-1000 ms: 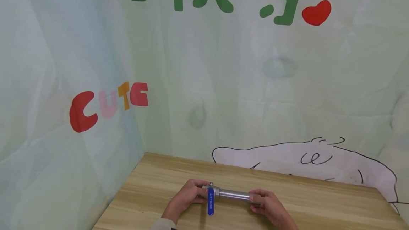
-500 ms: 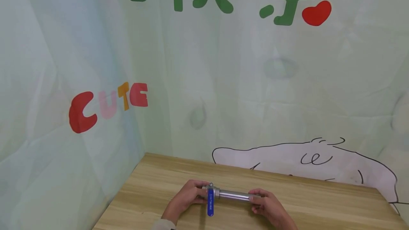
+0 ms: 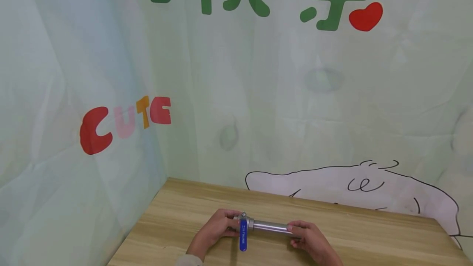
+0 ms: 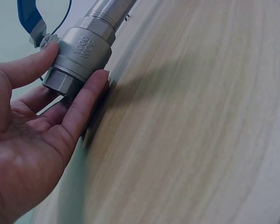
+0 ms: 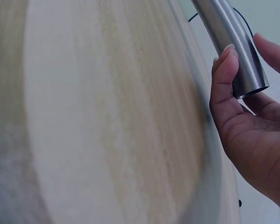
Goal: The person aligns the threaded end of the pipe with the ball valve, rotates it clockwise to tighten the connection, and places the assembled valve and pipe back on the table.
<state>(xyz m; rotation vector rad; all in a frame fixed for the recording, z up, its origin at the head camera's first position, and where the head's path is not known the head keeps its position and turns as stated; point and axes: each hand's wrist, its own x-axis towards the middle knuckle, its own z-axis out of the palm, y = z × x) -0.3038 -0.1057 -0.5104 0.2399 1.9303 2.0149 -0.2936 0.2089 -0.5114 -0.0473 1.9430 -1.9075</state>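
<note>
A steel ball valve point(image 4: 81, 53) with "1000 WOG" cast on its body has a blue lever handle point(image 3: 243, 235) that points toward the person. A bare metal pipe point(image 3: 271, 227) runs from the valve's right end, its threads showing at the joint in the left wrist view. My left hand point(image 3: 219, 227) grips the valve body, thumb on one side and fingers on the other. Around the pipe's far end, my right hand point(image 3: 310, 237) holds it between thumb and fingers. The pipe's open end point(image 5: 252, 91) shows in the right wrist view.
A wood-grain table point(image 3: 184, 208) lies under both hands. Behind it and along its left side hang printed pale green cloth walls point(image 3: 207, 93), close to the table's edges.
Both hands keep their grip on the valve and pipe. The right hand's fingers shift slightly on the pipe end; the rest stays nearly still.
</note>
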